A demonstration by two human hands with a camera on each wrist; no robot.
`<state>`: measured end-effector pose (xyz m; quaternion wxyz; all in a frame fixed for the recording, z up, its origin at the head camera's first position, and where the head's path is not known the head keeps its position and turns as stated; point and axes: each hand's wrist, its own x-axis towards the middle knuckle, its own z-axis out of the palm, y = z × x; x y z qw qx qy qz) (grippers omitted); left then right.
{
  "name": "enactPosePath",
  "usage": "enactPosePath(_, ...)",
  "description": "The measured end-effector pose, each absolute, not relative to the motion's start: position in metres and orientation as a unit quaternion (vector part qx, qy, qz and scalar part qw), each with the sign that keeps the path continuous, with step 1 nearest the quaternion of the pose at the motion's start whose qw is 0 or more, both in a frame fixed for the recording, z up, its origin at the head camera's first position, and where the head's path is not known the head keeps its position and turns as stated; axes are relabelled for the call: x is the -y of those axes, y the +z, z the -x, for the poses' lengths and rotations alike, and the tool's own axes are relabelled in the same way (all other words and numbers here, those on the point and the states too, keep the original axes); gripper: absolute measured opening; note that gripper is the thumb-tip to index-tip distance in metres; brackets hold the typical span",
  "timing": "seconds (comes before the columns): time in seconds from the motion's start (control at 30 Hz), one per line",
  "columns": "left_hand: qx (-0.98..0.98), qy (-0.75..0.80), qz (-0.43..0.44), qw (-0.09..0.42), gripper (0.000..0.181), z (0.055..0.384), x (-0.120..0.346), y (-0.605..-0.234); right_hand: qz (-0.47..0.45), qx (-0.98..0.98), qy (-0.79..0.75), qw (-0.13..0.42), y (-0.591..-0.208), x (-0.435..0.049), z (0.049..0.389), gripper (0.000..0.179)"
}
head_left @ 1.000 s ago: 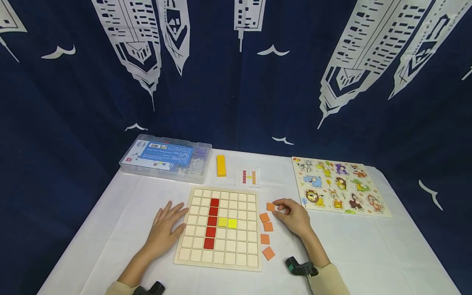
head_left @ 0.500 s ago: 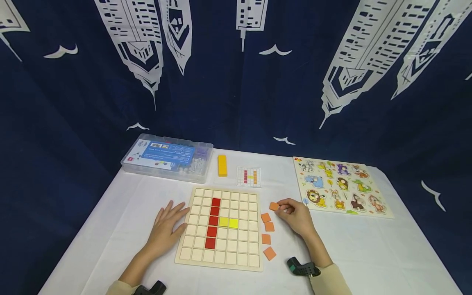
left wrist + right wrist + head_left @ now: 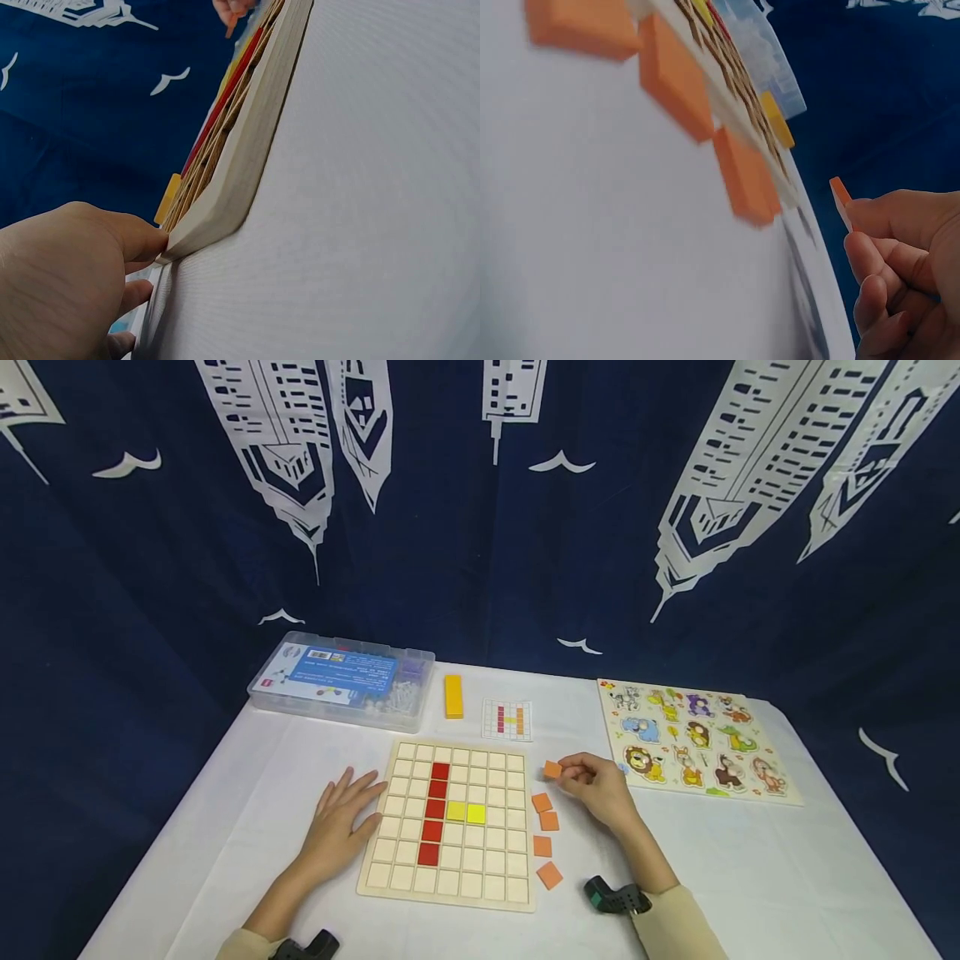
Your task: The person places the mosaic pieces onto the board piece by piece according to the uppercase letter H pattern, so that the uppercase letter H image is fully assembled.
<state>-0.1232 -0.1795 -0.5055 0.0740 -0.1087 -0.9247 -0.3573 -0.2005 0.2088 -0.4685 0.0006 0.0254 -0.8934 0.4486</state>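
Observation:
My right hand (image 3: 600, 789) pinches an orange square tile (image 3: 552, 770) between thumb and fingers, just right of the wooden grid board's upper right side. The right wrist view shows that tile (image 3: 841, 202) edge-on, raised off the table. My left hand (image 3: 335, 822) lies with fingers spread, its fingertips right at the left edge of the grid board (image 3: 448, 903). In the left wrist view the thumb and fingers touch the board's corner. A column of red tiles (image 3: 434, 808) and two yellow tiles (image 3: 466, 812) sit in the board's cells.
Several loose orange tiles (image 3: 542, 846) lie along the board's right side. Behind the board are a pattern card (image 3: 507, 720), a yellow-orange bar (image 3: 453, 697) and a clear plastic case (image 3: 341, 681). An animal puzzle board (image 3: 697, 739) lies at the back right.
My right hand has lifted the orange tile slightly up and away from the loose ones. The left hand stays at the board's edge. The view has shifted a little.

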Motion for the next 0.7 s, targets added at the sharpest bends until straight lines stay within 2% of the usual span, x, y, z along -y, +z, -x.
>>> enactPosePath(0.4,0.925,-0.356,0.111,0.077,0.045,0.125,0.180,-0.509,-0.107,0.887,0.449,-0.028,-0.457,-0.159,0.209,0.019)
enactPosePath(0.7,0.926,-0.350,0.110,0.086,0.044,0.125,0.179,-0.509,-0.130,0.894,0.426,-0.052,-0.461,-0.144,0.210,0.016)
